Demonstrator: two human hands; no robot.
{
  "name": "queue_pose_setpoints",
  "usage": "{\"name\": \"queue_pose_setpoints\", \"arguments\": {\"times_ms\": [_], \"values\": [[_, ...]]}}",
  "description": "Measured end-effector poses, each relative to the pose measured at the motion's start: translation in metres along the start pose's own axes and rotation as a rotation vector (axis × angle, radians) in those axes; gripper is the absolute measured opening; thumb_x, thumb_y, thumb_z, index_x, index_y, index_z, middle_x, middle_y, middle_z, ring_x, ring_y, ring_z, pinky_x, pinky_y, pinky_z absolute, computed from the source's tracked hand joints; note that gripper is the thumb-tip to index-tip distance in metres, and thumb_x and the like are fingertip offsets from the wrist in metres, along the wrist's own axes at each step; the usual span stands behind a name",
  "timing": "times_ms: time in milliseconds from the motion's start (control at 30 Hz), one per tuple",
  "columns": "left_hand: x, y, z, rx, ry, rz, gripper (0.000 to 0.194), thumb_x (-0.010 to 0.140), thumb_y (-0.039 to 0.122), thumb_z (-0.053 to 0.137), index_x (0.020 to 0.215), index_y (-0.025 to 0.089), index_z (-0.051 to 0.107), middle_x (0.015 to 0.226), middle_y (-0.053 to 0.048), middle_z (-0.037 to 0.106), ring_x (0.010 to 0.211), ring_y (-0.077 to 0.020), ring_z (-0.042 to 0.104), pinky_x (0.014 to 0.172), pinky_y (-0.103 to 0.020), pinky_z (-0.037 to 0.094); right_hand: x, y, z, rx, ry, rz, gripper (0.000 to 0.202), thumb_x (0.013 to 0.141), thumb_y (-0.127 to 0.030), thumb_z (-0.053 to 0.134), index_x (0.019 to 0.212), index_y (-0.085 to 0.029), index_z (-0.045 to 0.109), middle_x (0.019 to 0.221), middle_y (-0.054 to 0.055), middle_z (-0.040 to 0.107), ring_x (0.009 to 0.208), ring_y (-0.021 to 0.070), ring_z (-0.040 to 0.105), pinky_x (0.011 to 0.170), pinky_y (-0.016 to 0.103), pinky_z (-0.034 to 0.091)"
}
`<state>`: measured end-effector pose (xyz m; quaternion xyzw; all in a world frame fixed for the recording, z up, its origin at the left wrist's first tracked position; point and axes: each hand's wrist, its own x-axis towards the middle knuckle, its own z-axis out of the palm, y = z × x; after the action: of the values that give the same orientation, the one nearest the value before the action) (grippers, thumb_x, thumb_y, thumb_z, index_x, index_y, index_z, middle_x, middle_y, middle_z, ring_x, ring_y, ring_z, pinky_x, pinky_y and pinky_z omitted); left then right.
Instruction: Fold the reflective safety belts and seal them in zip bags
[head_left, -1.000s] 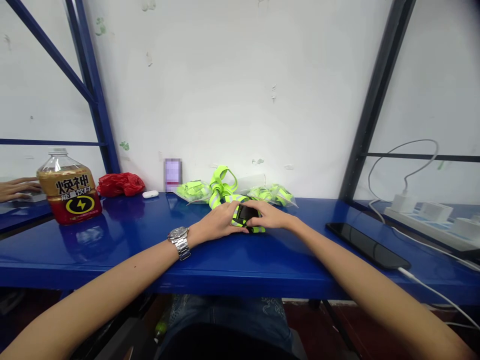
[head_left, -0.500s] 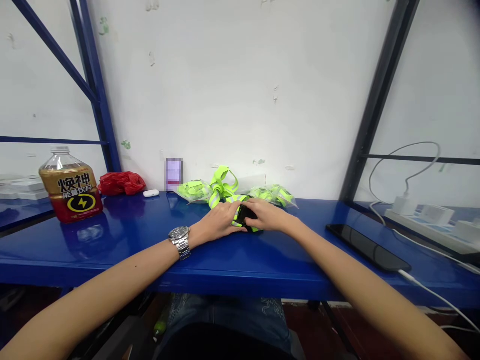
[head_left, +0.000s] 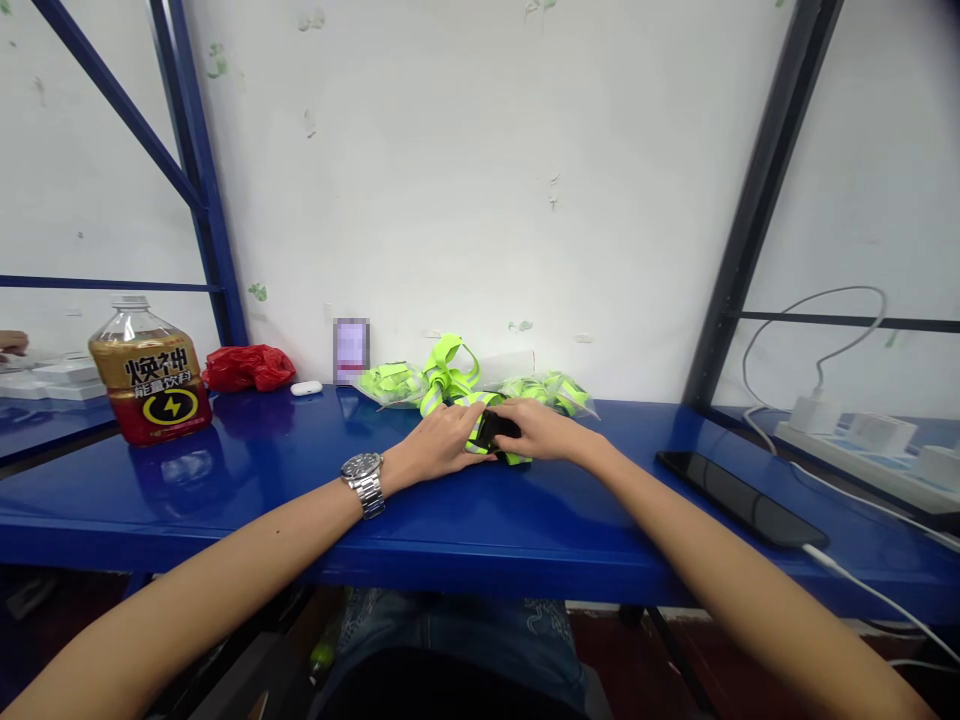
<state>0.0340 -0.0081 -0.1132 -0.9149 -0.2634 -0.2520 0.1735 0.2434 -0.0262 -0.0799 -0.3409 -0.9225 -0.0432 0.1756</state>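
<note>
My left hand (head_left: 442, 438), a metal watch on its wrist, is closed on a neon-yellow reflective strap (head_left: 475, 436) at the middle of the table. Facing it, my right hand (head_left: 546, 430) grips a black piece (head_left: 501, 430) on the same strap, its fingers curled over the top. My fingers cover much of that black piece, so its exact kind is hidden. A loop of yellow strap (head_left: 450, 365) rises just behind my hands. Clear plastic bags of folded yellow straps lie on both sides, the left bag (head_left: 394, 382) and the right bag (head_left: 562, 390).
Left on the blue table (head_left: 300, 510) stand a drink bottle (head_left: 154, 380), a red plastic bag (head_left: 249, 368) and a white earbud case (head_left: 306, 388). A phone (head_left: 351, 350) leans on the wall. Another phone (head_left: 739, 498) charges at right, near a power strip (head_left: 862, 455). Another person's hand (head_left: 13, 345) shows far left.
My hands stay nearly in place on the strap and black piece. The view has shifted slightly, and another person's hand has appeared at the far left edge.
</note>
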Motion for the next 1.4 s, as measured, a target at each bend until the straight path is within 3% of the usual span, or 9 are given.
{"name": "queue_pose_setpoints", "arguments": {"times_ms": [200,400,633,967,1400], "values": [[-0.001,-0.007,-0.003,-0.071,0.058,-0.090,0.060,0.085,0.058,0.054,0.124,0.015,0.039,0.103,-0.014,0.064,0.093,-0.0299,0.063,0.075,-0.038,0.047,-0.013,0.013,-0.009,0.013,0.142,0.016,0.056,0.085,-0.047,0.056,0.133,-0.019,0.049,0.122,0.014,0.060,0.110,0.0286,0.055,0.092,0.042,0.042],[-0.002,-0.014,0.001,-0.082,0.113,-0.145,0.065,0.084,0.060,0.054,0.126,0.013,0.039,0.105,-0.015,0.063,0.095,-0.0300,0.063,0.078,-0.040,0.048,-0.013,0.013,-0.003,-0.072,0.116,0.071,0.078,0.072,-0.050,0.069,0.136,-0.015,0.043,0.123,0.018,0.056,0.111,0.0320,0.052,0.091,0.045,0.043],[-0.001,-0.013,0.000,-0.026,0.115,-0.126,0.062,0.087,0.059,0.050,0.126,0.013,0.038,0.105,-0.015,0.063,0.094,-0.0297,0.063,0.079,-0.040,0.048,-0.005,-0.001,0.000,-0.241,0.120,0.172,0.054,0.075,-0.038,0.066,0.120,-0.011,0.054,0.112,0.017,0.060,0.101,0.0302,0.055,0.082,0.039,0.044],[0.001,-0.024,-0.001,-0.020,0.143,-0.159,0.065,0.085,0.060,0.050,0.130,0.015,0.038,0.112,-0.015,0.062,0.098,-0.0303,0.063,0.083,-0.042,0.049,-0.008,0.021,-0.005,-0.159,0.147,0.184,0.062,0.073,-0.039,0.067,0.128,-0.015,0.051,0.118,0.015,0.062,0.107,0.0304,0.057,0.086,0.039,0.044],[0.004,-0.023,0.003,-0.055,0.174,-0.190,0.064,0.084,0.058,0.052,0.128,0.014,0.040,0.112,-0.016,0.063,0.097,-0.0306,0.064,0.081,-0.041,0.051,-0.006,0.024,-0.004,-0.168,0.148,0.224,0.060,0.075,-0.040,0.062,0.127,-0.015,0.048,0.117,0.015,0.063,0.101,0.0295,0.060,0.079,0.034,0.043]]}}
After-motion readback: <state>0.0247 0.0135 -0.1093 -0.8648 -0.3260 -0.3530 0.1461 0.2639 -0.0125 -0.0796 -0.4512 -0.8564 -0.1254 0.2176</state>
